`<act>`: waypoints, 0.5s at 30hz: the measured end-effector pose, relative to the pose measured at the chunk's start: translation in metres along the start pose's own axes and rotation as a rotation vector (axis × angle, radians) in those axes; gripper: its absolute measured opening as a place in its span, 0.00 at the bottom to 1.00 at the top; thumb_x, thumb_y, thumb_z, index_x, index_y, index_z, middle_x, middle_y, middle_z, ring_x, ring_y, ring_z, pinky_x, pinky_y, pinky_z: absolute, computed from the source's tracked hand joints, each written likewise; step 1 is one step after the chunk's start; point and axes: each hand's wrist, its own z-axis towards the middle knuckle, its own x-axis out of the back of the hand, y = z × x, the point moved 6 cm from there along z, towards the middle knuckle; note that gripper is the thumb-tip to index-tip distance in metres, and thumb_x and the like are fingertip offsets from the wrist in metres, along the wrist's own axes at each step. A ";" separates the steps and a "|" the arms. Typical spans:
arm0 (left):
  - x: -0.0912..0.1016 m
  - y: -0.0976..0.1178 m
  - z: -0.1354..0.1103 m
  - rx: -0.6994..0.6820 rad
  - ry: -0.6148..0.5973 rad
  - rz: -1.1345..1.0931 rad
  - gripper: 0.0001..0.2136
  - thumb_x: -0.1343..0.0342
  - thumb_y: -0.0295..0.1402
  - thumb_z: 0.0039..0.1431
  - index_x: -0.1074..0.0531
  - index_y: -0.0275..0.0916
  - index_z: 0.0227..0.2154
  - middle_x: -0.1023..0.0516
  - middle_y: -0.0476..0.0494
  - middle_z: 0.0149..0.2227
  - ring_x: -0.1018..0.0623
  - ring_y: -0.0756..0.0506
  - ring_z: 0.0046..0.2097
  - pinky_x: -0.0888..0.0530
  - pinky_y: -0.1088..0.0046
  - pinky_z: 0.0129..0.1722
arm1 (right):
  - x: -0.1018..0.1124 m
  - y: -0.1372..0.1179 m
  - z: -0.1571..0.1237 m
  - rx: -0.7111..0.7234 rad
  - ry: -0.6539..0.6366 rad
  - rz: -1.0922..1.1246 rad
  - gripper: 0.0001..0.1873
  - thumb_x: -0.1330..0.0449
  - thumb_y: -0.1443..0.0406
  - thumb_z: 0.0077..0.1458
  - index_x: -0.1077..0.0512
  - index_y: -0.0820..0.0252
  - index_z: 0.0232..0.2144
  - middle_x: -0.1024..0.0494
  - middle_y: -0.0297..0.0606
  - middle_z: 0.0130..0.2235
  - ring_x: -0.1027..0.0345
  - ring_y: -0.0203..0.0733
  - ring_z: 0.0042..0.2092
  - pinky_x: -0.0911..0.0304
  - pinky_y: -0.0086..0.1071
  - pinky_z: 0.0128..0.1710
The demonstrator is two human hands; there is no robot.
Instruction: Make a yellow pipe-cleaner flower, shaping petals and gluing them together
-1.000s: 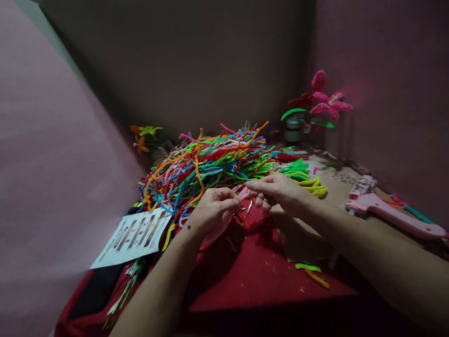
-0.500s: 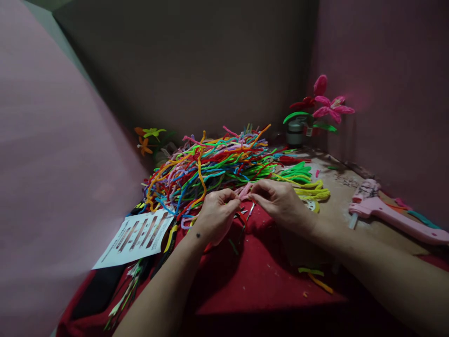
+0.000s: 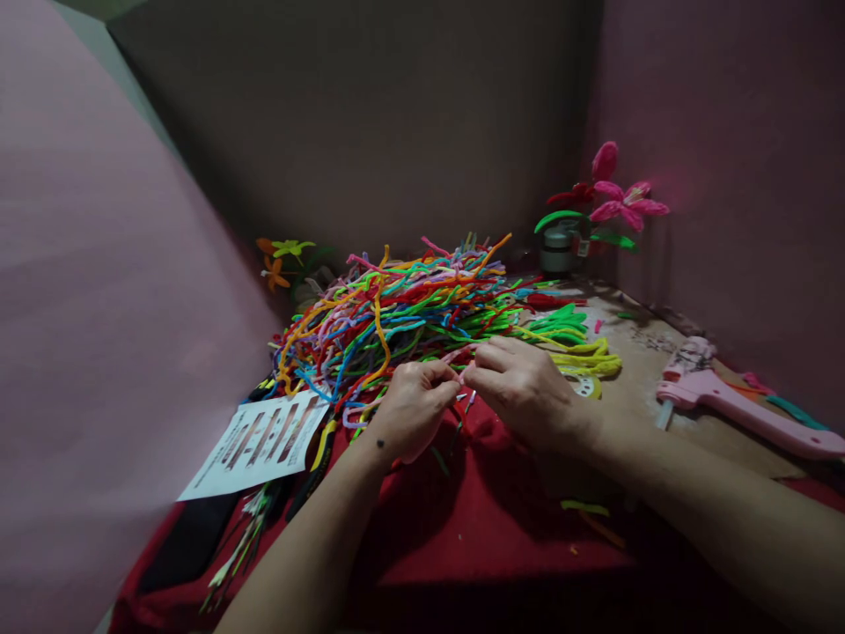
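Between my fingertips is a small piece of light pink pipe cleaner (image 3: 460,354), mostly covered by the fingers. My left hand (image 3: 422,405) pinches it from the left with thumb and forefinger. From the other side my right hand (image 3: 518,383) pinches it too, fingers curled and tips nearly meeting the left ones. Just behind both hands lies a big heap of many-coloured pipe cleaners (image 3: 396,308). Below the fingertips, a pointed metal tip and a thin red strand show on the red cloth (image 3: 488,528); the rest of that tool is hidden.
To the right, a pink glue gun (image 3: 739,405) lies on a brown board (image 3: 634,352). Pink pipe-cleaner flowers (image 3: 627,204) stand behind. On the left are a printed sheet (image 3: 257,445), yellow-and-black-handled pliers (image 3: 322,447) and a dark flat object (image 3: 188,546).
My hands have come closer together, and the right fingers have closed further over the pink pipe cleaner, so less of it shows. The surrounding things stay in place.
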 end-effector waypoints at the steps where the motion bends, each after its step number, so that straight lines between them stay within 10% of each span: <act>1: -0.001 0.005 0.000 -0.046 -0.036 0.055 0.10 0.52 0.29 0.50 0.30 0.35 0.19 0.34 0.52 0.19 0.37 0.53 0.24 0.40 0.78 0.25 | 0.001 -0.001 0.002 0.021 -0.020 0.014 0.10 0.49 0.68 0.54 0.28 0.60 0.28 0.28 0.40 0.30 0.41 0.38 0.33 0.48 0.32 0.33; 9: -0.006 0.032 -0.009 -0.496 -0.203 0.214 0.08 0.52 0.24 0.53 0.30 0.36 0.23 0.27 0.50 0.23 0.31 0.52 0.28 0.36 0.70 0.45 | -0.019 0.031 -0.003 -0.580 -0.521 0.898 0.08 0.42 0.65 0.44 0.27 0.65 0.18 0.32 0.31 0.18 0.40 0.32 0.22 0.47 0.26 0.24; 15: 0.006 0.036 -0.011 -0.461 -0.008 0.078 0.06 0.50 0.28 0.54 0.29 0.38 0.25 0.25 0.47 0.26 0.28 0.49 0.35 0.33 0.70 0.42 | -0.042 0.030 -0.018 -0.886 -0.492 1.622 0.04 0.40 0.68 0.38 0.29 0.66 0.18 0.33 0.30 0.13 0.43 0.30 0.15 0.48 0.26 0.17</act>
